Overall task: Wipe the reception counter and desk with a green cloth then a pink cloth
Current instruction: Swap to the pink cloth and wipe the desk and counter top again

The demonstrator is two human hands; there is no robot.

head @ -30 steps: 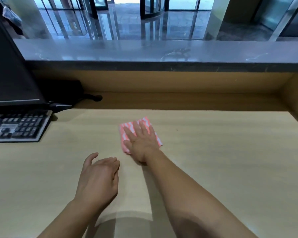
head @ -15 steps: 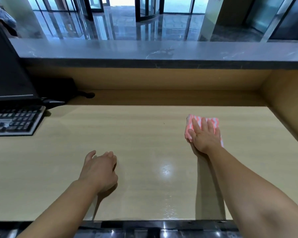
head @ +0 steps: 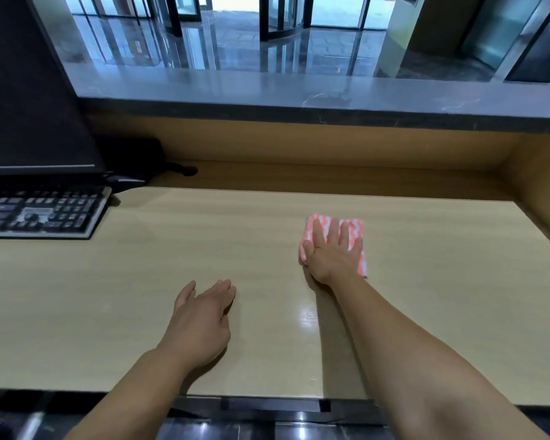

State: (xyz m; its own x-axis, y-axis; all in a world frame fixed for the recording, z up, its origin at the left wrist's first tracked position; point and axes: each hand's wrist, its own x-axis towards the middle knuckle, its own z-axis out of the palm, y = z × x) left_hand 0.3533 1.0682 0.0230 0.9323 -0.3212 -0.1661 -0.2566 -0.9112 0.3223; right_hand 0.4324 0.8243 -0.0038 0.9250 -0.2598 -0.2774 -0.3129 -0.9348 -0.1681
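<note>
A folded pink-and-white patterned cloth (head: pixel 356 225) lies flat on the light wooden desk (head: pixel 204 236), right of centre. My right hand (head: pixel 332 249) presses down on it with straight, spread fingers. My left hand (head: pixel 200 319) rests on the desk nearer the front edge, fingers relaxed and holding nothing. Behind the desk runs the raised grey stone reception counter (head: pixel 299 90). No green cloth is in view.
A black keyboard (head: pixel 42 214) sits at the left of the desk, with a dark monitor (head: pixel 29 100) behind it and a black cable stub (head: pixel 185 169) beside its base. A wooden side wall (head: pixel 540 192) closes the desk on the right.
My right hand slid the pink cloth from the desk's middle far to the right, then back a little leftward. My left hand stayed resting on the desk.
</note>
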